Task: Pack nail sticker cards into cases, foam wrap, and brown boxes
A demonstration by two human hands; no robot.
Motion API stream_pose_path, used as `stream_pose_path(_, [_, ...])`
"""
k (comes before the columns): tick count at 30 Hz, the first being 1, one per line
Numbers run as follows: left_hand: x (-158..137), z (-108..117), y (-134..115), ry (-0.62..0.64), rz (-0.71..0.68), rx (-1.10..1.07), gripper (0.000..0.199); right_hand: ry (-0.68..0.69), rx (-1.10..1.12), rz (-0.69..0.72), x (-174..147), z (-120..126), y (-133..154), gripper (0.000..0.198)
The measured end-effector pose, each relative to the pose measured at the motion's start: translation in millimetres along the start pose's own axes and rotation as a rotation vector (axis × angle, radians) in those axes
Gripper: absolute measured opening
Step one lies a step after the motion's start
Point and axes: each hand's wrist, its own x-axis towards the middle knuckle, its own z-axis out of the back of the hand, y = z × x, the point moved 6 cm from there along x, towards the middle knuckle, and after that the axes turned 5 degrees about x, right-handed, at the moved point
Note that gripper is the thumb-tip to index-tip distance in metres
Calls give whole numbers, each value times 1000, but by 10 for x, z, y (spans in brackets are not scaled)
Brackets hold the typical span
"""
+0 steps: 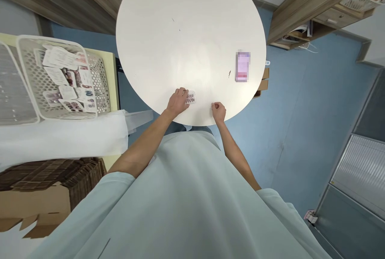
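Observation:
A small clear case of press-on nails [191, 98] lies at the near edge of the round white table [192, 6], its dark, shiny nails set in rows. My left hand [178, 102] grips the case at its left side, and the fingers cover that end. To the right and apart from the case, my right hand [219, 112] rests low over the table edge with its fingers curled into a pinch. Whatever sits between those fingertips, if anything, is too small to make out.
A phone with a pink, blurred screen [242, 66] lies at the table's right, beside a small dark mark [229, 74]. At left, a white perforated basket [102, 86] holds many packets. Below it are white wrapping sheet [66, 136] and stacked cardboard [86, 187]. Wooden cabinet [303, 10] stands at upper right.

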Motion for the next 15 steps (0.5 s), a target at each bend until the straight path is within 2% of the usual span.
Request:
stream_pose_path(4, [-32,-40,22,-4,9,-10,74,36,-26,87,-120,11,112,20])
stream_pose_path(7, [-51,-77,25,-8,11,-9,75,64,-86,217,-250,-42,244,22])
stream_pose_path(12, [-53,-123,17,-12,-1,14,76,169,-193,458,-497,-311,480,21])
stream_pose_path(15, [-52,-131,13,-12,3,-6,80,236,-225,537,-598,-521,574,21])
